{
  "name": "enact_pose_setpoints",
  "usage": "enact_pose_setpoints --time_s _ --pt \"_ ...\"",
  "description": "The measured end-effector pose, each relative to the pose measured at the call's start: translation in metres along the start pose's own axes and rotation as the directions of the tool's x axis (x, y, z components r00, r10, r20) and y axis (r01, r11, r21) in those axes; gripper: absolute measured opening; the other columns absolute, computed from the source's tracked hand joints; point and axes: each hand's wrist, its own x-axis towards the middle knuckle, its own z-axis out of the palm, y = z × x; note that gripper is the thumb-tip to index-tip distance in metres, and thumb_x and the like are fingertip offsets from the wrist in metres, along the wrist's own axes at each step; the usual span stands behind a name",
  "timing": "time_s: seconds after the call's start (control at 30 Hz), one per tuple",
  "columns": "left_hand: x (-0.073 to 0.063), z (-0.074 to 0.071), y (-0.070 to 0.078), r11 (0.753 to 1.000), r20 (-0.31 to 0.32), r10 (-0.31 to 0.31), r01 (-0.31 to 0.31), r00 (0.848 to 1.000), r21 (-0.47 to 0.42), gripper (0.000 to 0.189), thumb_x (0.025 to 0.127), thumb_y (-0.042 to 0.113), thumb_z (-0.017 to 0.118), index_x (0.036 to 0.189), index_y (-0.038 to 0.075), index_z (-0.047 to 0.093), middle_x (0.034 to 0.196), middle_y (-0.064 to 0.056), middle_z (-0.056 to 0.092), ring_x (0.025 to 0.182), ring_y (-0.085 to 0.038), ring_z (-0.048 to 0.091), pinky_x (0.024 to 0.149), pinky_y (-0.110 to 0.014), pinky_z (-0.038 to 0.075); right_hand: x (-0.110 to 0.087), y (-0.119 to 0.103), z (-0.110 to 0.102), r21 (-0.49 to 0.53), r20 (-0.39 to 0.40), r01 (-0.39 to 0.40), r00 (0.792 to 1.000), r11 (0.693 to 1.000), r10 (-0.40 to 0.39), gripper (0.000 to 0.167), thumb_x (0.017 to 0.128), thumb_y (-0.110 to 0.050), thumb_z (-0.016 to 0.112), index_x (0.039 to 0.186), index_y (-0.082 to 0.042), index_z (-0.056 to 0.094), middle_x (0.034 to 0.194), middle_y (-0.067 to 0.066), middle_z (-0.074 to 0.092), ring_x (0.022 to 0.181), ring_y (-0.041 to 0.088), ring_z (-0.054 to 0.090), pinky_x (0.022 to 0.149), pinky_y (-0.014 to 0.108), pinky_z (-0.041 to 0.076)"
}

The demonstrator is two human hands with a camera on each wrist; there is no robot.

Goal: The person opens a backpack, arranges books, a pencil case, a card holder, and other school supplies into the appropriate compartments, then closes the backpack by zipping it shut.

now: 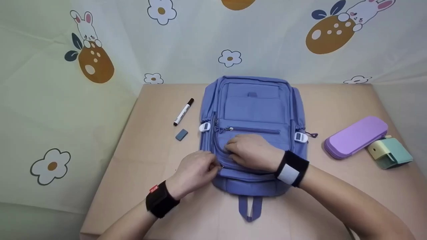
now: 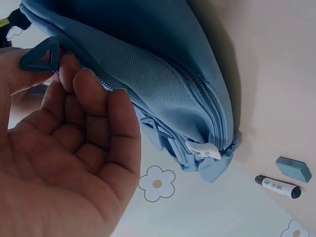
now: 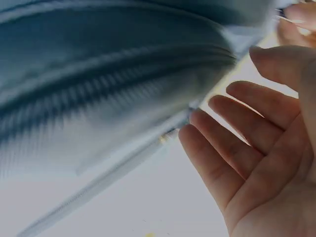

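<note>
A blue backpack [image 1: 255, 108] lies on the table, its grab loop [image 1: 257, 210] toward me. At its near left side, my left hand [image 1: 196, 170] pinches a triangular zipper pull [image 2: 28, 64] between thumb and fingers, as the left wrist view shows. Beside that pull the zipper teeth [image 2: 106, 85] run along the fabric. Over the lower front of the backpack is my right hand [image 1: 255, 151], its fingers loosely extended in the right wrist view and nothing gripped. Whether those fingertips touch the fabric I cannot tell. A front pocket zipper [image 1: 257, 130] lies just beyond the right hand.
Left of the backpack lie a black-and-white marker [image 1: 183, 112] and a small blue-grey eraser [image 1: 181, 135]. To the right, a purple pencil case [image 1: 357, 136] sits against a mint-and-cream boxy item [image 1: 400, 151]. Printed curtains [image 1: 196, 40] surround the table at the back and sides.
</note>
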Motion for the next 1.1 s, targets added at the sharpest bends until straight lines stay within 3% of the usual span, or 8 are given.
enact_pose_setpoints --time_s 0.1,0.2,0.3,0.47,0.67,0.87,1.1 --pt "-0.001 -0.001 -0.001 1.0 -0.013 -0.007 0.007 1.0 -0.01 0.003 0.089 0.015 0.072 0.087 0.015 0.07 0.078 0.007 0.061 0.073 -0.013 0.057 0.064 -0.031 0.049 -0.02 -0.003 -0.016 -0.012 -0.019 -0.004 1.0 1.0 0.004 0.004 0.092 -0.016 0.072 0.09 -0.013 0.074 0.082 -0.001 0.064 0.072 0.019 0.062 0.064 0.037 0.054" --pt "-0.001 -0.002 -0.002 1.0 -0.029 -0.011 0.011 1.0 -0.007 0.005 0.089 0.015 0.073 0.086 0.016 0.069 0.077 0.008 0.059 0.071 -0.012 0.056 0.062 -0.03 0.048 -0.044 0.0 -0.024 -0.034 -0.041 -0.006 0.999 0.999 0.005 0.011 0.089 -0.016 0.076 0.079 -0.014 0.07 0.073 -0.004 0.056 0.064 0.016 0.056 0.057 0.035 0.05" --pt "-0.001 -0.002 -0.002 1.0 -0.043 -0.014 0.014 0.999 0.0 0.007 0.089 0.016 0.073 0.085 0.016 0.068 0.076 0.009 0.058 0.07 -0.012 0.055 0.061 -0.029 0.047 -0.067 0.004 -0.023 -0.039 -0.049 -0.022 0.999 0.999 0.021 0.017 0.086 -0.015 0.079 0.074 -0.015 0.067 0.069 -0.006 0.051 0.062 0.014 0.051 0.054 0.034 0.048" --pt "-0.001 -0.003 -0.002 0.999 -0.056 -0.031 0.03 0.998 -0.009 0.008 0.09 0.017 0.074 0.085 0.016 0.067 0.076 0.009 0.058 0.07 -0.012 0.055 0.06 -0.029 0.047 -0.093 0.011 -0.01 -0.014 -0.055 -0.058 0.997 0.998 0.057 0.01 0.085 -0.015 0.08 0.078 -0.015 0.072 0.071 -0.007 0.054 0.065 0.013 0.054 0.057 0.034 0.049" --pt "-0.002 -0.001 0.001 0.997 -0.039 -0.075 0.074 0.996 -0.027 0.008 0.091 0.018 0.073 0.085 0.017 0.067 0.075 0.009 0.057 0.069 -0.011 0.054 0.059 -0.028 0.045 -0.104 0.013 0.003 -0.028 -0.107 -0.055 0.993 0.998 0.052 0.004 0.087 -0.016 0.079 0.086 -0.015 0.075 0.079 -0.005 0.064 0.073 0.015 0.061 0.063 0.035 0.054" --pt "-0.001 -0.001 0.008 0.99 0.0 -0.111 0.11 0.994 -0.085 0.009 0.092 0.019 0.073 0.085 0.017 0.068 0.076 0.009 0.057 0.069 -0.009 0.053 0.059 -0.026 0.044 -0.107 0.014 0.009 -0.082 -0.189 -0.045 0.982 0.996 0.029 0.008 0.087 -0.012 0.074 0.085 -0.015 0.067 0.077 -0.005 0.063 0.068 0.015 0.061 0.058 0.035 0.053" --pt "0.007 0.006 0.023 0.993 -0.011 -0.061 0.06 0.998 -0.097 0.006 0.092 0.02 0.073 0.087 0.016 0.072 0.077 0.009 0.062 0.069 -0.008 0.056 0.059 -0.025 0.046 -0.108 0.014 0.008 -0.07 -0.189 -0.074 0.98 0.995 0.059 0.006 0.087 -0.013 0.072 0.087 -0.015 0.066 0.079 -0.005 0.063 0.07 0.015 0.06 0.059 0.035 0.053"
